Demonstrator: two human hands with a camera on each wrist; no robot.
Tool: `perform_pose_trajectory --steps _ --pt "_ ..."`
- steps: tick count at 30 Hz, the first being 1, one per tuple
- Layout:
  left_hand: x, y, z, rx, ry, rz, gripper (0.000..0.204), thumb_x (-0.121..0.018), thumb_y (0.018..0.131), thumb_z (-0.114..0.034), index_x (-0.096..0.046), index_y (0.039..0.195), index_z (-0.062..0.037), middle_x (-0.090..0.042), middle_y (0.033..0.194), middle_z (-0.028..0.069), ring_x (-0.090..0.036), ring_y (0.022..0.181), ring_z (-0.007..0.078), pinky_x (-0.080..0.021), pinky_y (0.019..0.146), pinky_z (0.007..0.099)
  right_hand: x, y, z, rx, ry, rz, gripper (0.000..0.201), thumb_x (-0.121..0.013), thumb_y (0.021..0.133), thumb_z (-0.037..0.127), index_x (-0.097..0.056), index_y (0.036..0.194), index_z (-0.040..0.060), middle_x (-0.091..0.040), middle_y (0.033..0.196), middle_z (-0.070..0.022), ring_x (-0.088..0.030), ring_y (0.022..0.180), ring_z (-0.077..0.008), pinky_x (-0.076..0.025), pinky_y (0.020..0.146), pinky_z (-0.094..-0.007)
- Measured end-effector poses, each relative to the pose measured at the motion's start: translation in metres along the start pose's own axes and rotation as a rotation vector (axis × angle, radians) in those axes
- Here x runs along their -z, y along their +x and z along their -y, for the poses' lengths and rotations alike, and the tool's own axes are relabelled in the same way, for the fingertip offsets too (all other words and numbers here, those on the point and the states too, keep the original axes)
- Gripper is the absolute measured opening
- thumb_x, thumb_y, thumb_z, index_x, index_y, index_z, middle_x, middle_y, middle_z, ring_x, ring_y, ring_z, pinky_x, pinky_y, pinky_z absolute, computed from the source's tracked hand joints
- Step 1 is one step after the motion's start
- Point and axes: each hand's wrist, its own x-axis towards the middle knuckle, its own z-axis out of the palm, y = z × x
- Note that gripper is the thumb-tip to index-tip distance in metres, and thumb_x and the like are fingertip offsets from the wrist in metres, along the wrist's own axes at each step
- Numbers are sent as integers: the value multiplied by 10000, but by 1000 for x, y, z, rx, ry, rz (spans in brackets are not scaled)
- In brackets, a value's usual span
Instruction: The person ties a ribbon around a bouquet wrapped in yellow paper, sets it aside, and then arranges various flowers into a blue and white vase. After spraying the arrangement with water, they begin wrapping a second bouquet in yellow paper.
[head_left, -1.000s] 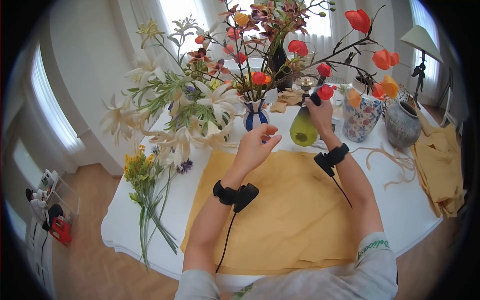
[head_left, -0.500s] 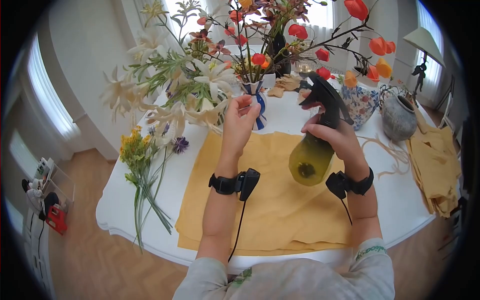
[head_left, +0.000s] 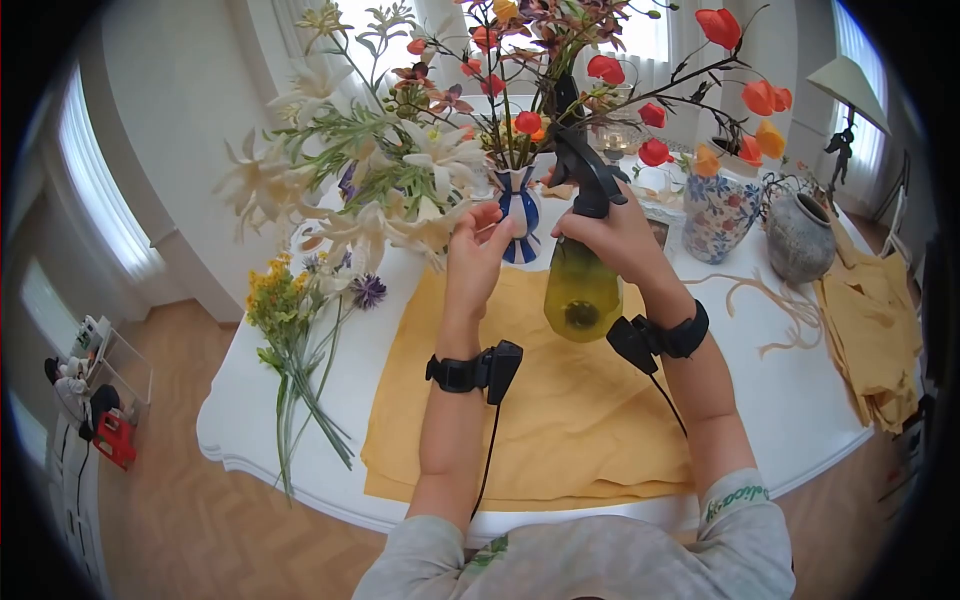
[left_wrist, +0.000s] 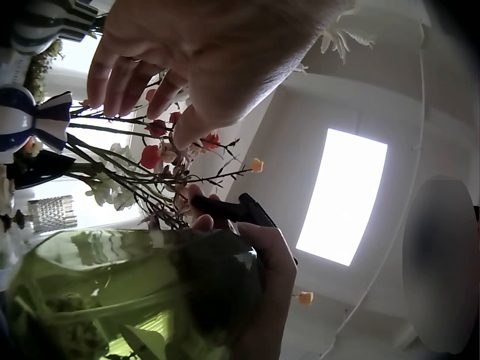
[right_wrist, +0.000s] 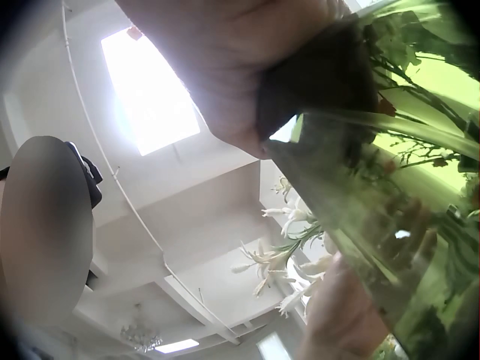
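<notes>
My right hand [head_left: 618,240] grips a spray bottle [head_left: 582,300] of green-yellow see-through material by the neck, just below its black trigger head [head_left: 590,172]. The bottle is upright over the front part of the table. To its left my left hand [head_left: 474,262] is raised with loosely bent fingers and holds nothing. Behind that hand stands a blue-and-white striped vase [head_left: 520,222] with branches of red blossoms. In the left wrist view the bottle [left_wrist: 127,300] lies below my left hand [left_wrist: 202,67]. The bottle [right_wrist: 420,255] fills the right side of the right wrist view.
Folded yellow-tan cloth [head_left: 480,440] lies under my forearms on the white table [head_left: 250,420]. Cut flowers [head_left: 300,350] lie at left, below white lilies [head_left: 430,160]. A floral vase [head_left: 722,215], a grey pot [head_left: 800,240], twine [head_left: 780,315] and more folded cloth [head_left: 875,330] are at right.
My right hand has brought the spray bottle from the back of the table toward me, then a little to the left. The left hand has drawn back slightly to the left.
</notes>
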Motion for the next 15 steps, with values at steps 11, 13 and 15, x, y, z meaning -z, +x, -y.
perform_pose_trajectory --steps 11,13,15 --pt "-1 -1 -4 -4 -66 -42 328 -607 798 -154 -511 1051 31 -545 982 92 -534 860 152 -433 766 266 -4 -6 12 41 -76 -120 317 -607 633 68 -524 935 19 -537 758 -28 -504 651 -87 -421 606 -234" --pt "-2 0 -3 -1 -67 -41 330 -607 798 -154 -510 1052 33 -546 982 93 -535 857 151 -434 765 265 2 -11 12 10 -111 -139 307 -605 635 62 -522 928 19 -535 747 -29 -507 647 -88 -422 601 -236" --pt "-3 0 -2 -4 -70 -47 321 -609 797 -156 -514 1044 27 -552 976 90 -536 853 150 -435 763 263 6 -15 11 -8 -52 -221 297 -601 645 56 -524 929 19 -529 735 -22 -513 648 -87 -422 593 -238"
